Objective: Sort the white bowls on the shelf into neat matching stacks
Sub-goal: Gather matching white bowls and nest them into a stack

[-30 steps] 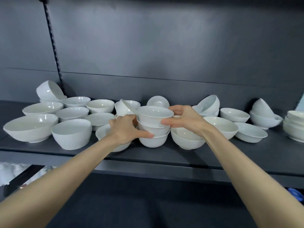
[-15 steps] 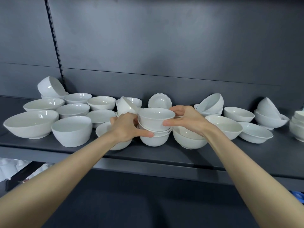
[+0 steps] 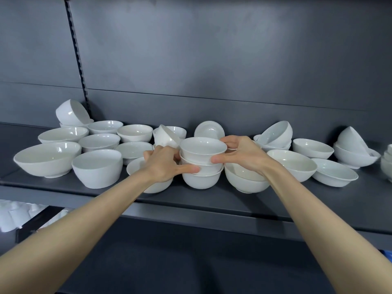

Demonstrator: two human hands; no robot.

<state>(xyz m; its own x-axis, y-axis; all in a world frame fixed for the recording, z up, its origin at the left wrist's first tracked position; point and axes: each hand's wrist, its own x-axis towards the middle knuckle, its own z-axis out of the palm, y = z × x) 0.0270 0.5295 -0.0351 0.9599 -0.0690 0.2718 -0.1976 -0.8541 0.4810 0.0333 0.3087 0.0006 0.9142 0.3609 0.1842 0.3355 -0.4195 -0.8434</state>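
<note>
Stack [image 3: 203, 151] (three) — between left hand [image 3: 163, 164], right hand [image 3: 244, 154]

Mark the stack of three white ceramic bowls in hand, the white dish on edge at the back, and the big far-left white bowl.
Stack of three white ceramic bowls [image 3: 201, 154]: head view, top bowl's outer wall.
White dish on edge [image 3: 209, 130]: head view, inner face.
Big far-left white bowl [image 3: 44, 168]: head view, front outer wall.

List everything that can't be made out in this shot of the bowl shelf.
All in the head view:
1. The far-right stack: cut off by the frame edge, bowl count unknown.
2. The front bowl beneath the left hand: mostly covered, size unclear.
3. The left fingers' grip behind the centre stack: hidden by the bowls.
4. The white items under the shelf: blurred, unidentifiable.
</note>
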